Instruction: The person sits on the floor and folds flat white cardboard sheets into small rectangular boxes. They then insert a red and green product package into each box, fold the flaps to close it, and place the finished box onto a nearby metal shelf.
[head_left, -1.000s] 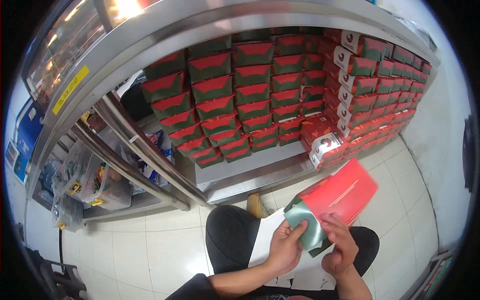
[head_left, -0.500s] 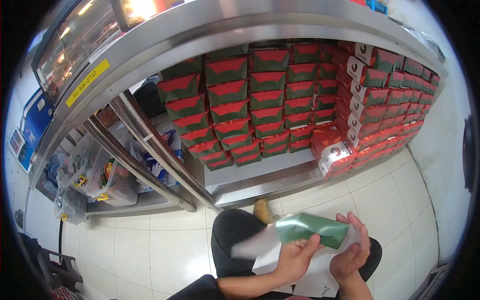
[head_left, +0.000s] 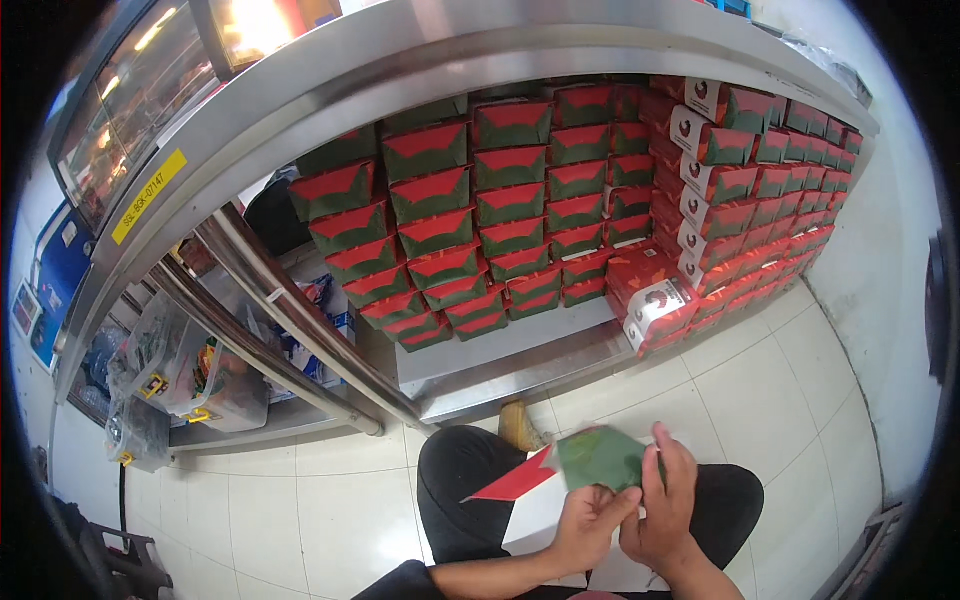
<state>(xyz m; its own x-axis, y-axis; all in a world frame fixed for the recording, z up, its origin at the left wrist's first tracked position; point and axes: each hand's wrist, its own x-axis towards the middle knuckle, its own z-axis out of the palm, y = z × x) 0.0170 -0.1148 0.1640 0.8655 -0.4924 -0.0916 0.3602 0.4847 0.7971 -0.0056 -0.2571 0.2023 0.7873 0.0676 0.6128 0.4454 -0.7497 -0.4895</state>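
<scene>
Over my lap I hold a partly folded cardboard food box (head_left: 600, 455), with a green face turned up and a red flap sticking out at its left. My left hand (head_left: 588, 528) grips its lower edge, thumb lying toward the right. At the box's right end is my right hand (head_left: 664, 512), its fingers bent up along that edge and the thumb side close to my left hand. What lies under the fingers is partly hidden. White card (head_left: 540, 515) rests across my black-trousered legs beneath the box.
Red and green folded boxes (head_left: 515, 165) stand in stacks on a metal shelf (head_left: 520, 385) ahead. Metal posts (head_left: 290, 310) rise at its left, beside clear plastic bins (head_left: 225, 385). Pale floor tiles (head_left: 340, 500) surround me, and a white wall (head_left: 850, 330) stands at right.
The box has turned, so its red flap now shows at the left where a pale side was. My right hand has moved left, closer to my left hand. The view has shifted slightly.
</scene>
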